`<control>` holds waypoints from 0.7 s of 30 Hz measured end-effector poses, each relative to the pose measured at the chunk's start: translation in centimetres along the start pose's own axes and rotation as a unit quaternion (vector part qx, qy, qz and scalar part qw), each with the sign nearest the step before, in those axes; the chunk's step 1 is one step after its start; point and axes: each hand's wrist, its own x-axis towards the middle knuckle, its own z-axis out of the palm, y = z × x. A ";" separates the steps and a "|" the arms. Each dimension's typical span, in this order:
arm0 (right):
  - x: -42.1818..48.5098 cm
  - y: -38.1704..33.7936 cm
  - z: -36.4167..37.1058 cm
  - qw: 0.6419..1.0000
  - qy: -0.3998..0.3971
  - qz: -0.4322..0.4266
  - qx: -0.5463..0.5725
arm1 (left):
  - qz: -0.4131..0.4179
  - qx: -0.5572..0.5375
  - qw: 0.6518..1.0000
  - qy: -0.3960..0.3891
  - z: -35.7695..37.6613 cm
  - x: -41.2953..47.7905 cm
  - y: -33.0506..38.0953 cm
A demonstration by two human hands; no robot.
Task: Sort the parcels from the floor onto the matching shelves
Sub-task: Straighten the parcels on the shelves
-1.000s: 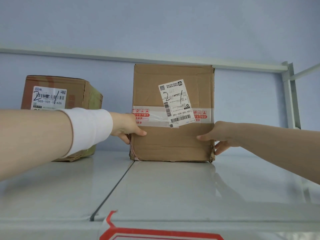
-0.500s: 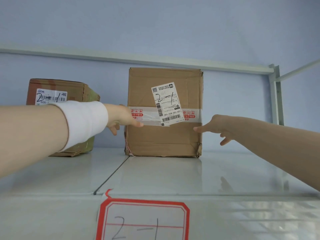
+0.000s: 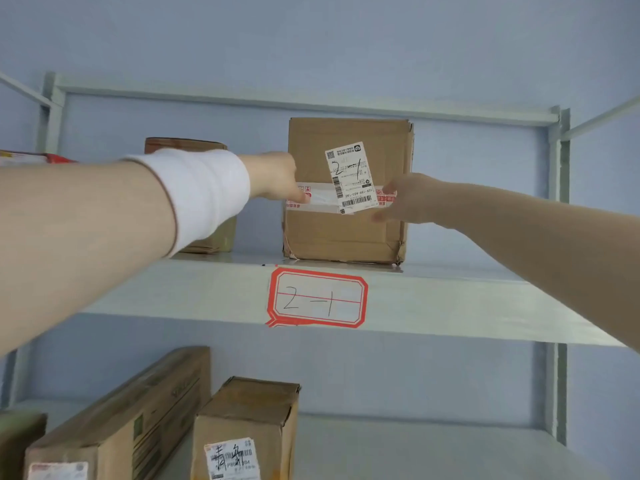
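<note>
A brown cardboard parcel [image 3: 346,233] stands upright on the upper shelf [image 3: 467,306], its white label handwritten "2-1". A red-bordered tag [image 3: 317,297] reading "2-1" is stuck on the shelf's front edge just below it. My left hand [image 3: 277,178], with a white wristband behind it, is stretched out in front of the parcel's left edge, fingers relaxed. At the parcel's right side, level with the tape band, my right hand [image 3: 405,199] hangs with loosely bent fingers. Neither hand holds anything; whether the fingertips touch the cardboard I cannot tell.
A second brown parcel [image 3: 187,145] sits left on the same shelf, mostly hidden by my left forearm. A red-and-white item [image 3: 24,157] shows at the far left. On the lower shelf stand a long carton [image 3: 121,410] and a labelled box [image 3: 249,420]. A metal upright [image 3: 559,168] bounds the right.
Both hands have let go of the parcel's sides and drawn back in front of its face. My view has pulled back and down, bringing the shelf tag and lower shelf into sight.
</note>
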 end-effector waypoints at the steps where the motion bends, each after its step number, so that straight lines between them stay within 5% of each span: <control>1: -0.9 -0.7 -0.3 1.000 0.004 0.003 -0.002 | 0.007 0.008 1.000 0.005 -0.7 -0.9 0.1; 21: -16.0 -11.0 1.5 0.997 0.035 -0.074 0.004 | 0.091 -0.006 0.996 0.017 -5.6 -18.9 -3.9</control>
